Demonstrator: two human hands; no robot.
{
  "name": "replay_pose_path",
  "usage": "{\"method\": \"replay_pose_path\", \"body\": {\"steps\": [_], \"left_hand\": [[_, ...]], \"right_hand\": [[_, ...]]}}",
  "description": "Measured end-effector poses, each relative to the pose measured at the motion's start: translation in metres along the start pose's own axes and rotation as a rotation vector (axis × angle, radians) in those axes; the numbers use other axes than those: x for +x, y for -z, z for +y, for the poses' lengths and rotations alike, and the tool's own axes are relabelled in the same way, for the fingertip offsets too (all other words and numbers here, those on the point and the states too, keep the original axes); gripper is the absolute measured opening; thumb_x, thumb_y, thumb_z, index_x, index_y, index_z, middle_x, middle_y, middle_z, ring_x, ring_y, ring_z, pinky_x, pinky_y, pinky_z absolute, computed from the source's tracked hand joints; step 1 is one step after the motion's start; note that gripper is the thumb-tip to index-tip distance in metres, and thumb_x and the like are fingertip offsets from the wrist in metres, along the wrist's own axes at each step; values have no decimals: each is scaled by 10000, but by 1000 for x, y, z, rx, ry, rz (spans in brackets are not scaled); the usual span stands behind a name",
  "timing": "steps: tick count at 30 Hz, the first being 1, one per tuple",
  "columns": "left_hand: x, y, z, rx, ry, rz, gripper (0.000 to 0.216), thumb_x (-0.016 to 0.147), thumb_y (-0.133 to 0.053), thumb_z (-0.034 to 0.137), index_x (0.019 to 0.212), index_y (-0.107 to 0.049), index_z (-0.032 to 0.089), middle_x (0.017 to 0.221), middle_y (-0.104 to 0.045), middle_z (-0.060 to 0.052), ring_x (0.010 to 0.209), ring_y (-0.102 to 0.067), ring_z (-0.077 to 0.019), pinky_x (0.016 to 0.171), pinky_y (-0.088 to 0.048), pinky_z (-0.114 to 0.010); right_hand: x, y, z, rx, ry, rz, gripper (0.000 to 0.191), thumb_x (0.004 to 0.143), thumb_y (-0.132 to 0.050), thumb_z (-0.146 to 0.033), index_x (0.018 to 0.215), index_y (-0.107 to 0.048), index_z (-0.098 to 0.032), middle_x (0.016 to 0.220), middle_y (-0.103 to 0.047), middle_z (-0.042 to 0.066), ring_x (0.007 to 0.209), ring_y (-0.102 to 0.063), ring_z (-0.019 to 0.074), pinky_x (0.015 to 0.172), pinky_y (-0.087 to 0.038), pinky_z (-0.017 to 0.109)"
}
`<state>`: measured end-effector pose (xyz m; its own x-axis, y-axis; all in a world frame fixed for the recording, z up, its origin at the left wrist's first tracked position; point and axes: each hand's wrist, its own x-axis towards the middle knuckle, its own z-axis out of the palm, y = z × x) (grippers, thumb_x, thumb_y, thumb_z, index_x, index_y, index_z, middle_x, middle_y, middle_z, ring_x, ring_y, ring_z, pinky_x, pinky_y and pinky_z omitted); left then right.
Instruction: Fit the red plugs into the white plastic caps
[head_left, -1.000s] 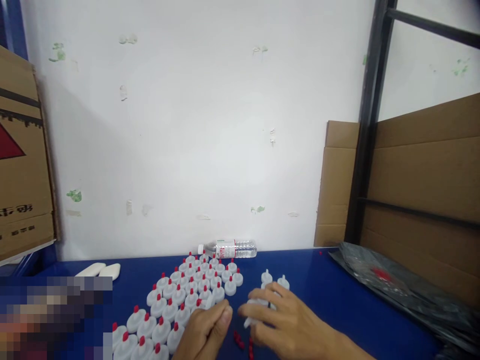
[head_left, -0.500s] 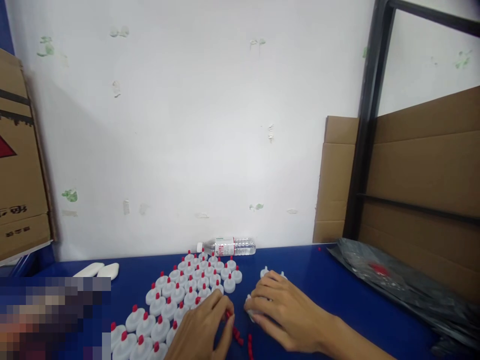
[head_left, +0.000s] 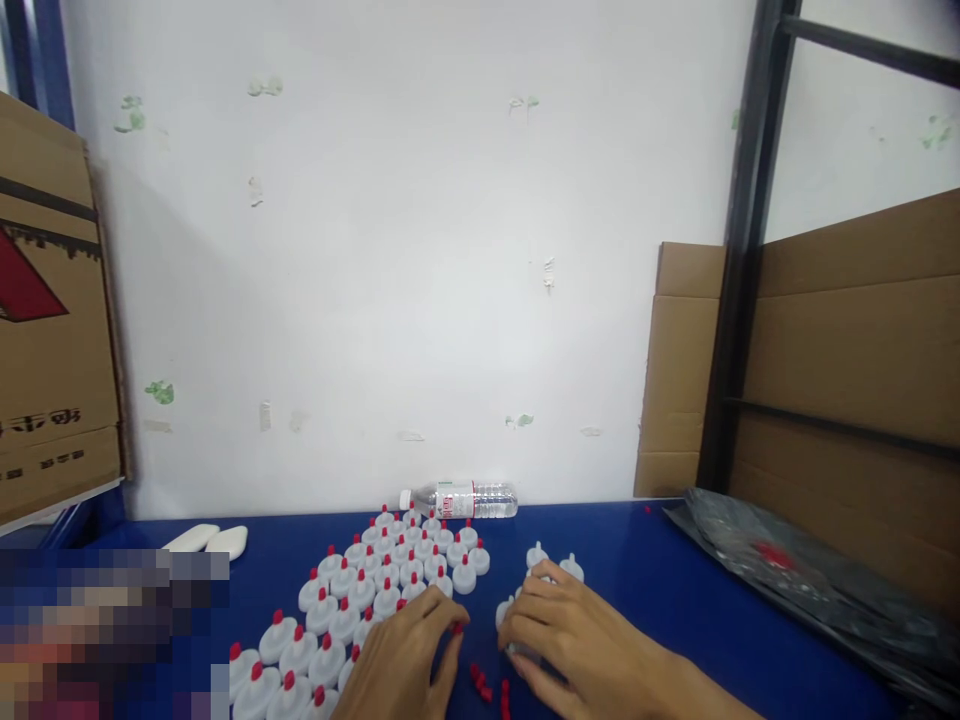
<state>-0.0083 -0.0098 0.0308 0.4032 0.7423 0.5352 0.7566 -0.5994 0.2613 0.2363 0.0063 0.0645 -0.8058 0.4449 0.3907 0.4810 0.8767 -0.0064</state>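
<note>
Rows of white caps (head_left: 390,585) already red-tipped stand beyond the left hand (head_left: 409,660), which pinches a red tip (head_left: 457,628), while the right hand (head_left: 574,645) grips an untipped cap (head_left: 504,612), two more (head_left: 553,562) waiting beyond it.

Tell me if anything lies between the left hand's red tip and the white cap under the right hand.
Nothing visible does. The left hand pinches a red tip, and only bare blue table shows in the gap before the white cap under the right hand. Loose red tips lie nearer the camera.
</note>
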Motion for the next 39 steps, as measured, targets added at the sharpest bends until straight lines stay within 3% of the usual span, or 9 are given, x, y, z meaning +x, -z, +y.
{"method": "replay_pose_path", "body": {"steps": [4,10,20,26,33,36,39], "left_hand": [[0,-1,1,14,27,-24,191,973,-499,172,989,-672,249,948,-727,-24,836,-729,-191,712,-542,-266],[0,-1,2,21,26,-39,206,963,-497,154,967,-681,248,958,-720,-28,810,-725,-177,678,-530,-250],[-4,-6,-9,45,-48,12,262,941,-540,158,1097,-707,285,966,-774,-4,856,-756,-195,731,-567,-251],[1,-1,-2,68,23,-123,206,888,-569,92,949,-684,251,935,-739,3,790,-724,-178,666,-532,-243],[3,-5,-6,105,-18,-208,243,871,-627,82,1031,-728,235,1018,-728,-47,877,-738,-211,720,-569,-273],[1,-9,-9,115,-42,-178,249,847,-645,91,1026,-728,242,998,-725,-42,871,-739,-221,713,-572,-282],[-1,-9,-9,96,-74,-102,268,888,-542,83,1035,-695,246,979,-718,-37,841,-737,-202,689,-559,-269]], "right_hand": [[1,0,0,0,-55,15,150,966,-517,-207,1047,-638,-239,973,-717,14,898,-611,194,959,-389,369],[2,7,-3,47,-85,43,143,1011,-513,-254,1082,-637,-247,1181,-688,30,1063,-607,211,1039,-365,415],[0,2,4,40,-204,128,260,1071,-393,-233,1043,-651,-222,1280,-630,74,1208,-551,253,1058,-386,477],[5,7,7,60,-228,118,297,1083,-375,-259,1228,-634,-260,1342,-620,77,1300,-515,251,1116,-349,479],[39,-5,30,-19,-175,-43,365,1106,-344,-368,1314,-619,-248,1248,-715,71,1203,-607,269,1085,-354,487],[50,-12,36,-23,-150,-58,358,1103,-344,-367,1209,-656,-229,1164,-742,73,1128,-648,268,1056,-368,481],[49,-8,34,-13,-154,-46,350,1108,-331,-341,1100,-662,-229,1063,-751,47,1066,-666,244,1052,-357,462]]}}
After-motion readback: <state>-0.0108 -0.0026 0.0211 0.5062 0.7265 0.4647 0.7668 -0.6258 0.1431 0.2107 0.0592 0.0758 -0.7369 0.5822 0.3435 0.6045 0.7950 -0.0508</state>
